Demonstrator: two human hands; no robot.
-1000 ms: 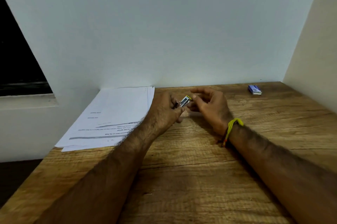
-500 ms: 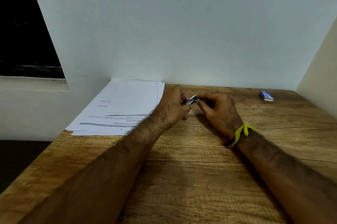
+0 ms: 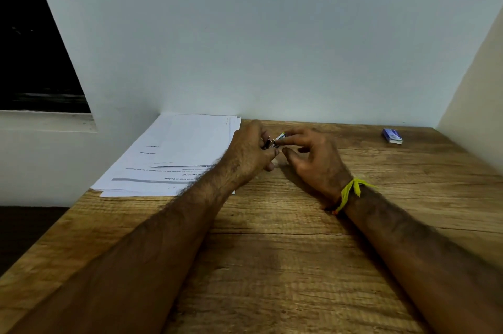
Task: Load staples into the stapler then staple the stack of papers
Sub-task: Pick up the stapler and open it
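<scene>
Stapler point(image 3: 273, 140) mostly hidden by left hand point(image 3: 249, 151); staples indiscernible; paper stack point(image 3: 187, 148) text unreadable

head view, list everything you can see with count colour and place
stapler: one, small, silver and dark, held between both hands near the table's back edge
papers: one loose stack, white with printed lines, back left of the table, against the wall
small box: one, blue and white, back right of the table
table: one, wood grain, brown
wall: pale grey, behind the table
window: one, dark, at the left
wrist thread: one, yellow, on the right wrist
left hand: grips the stapler
right hand: fingertips touch the stapler's end
</scene>
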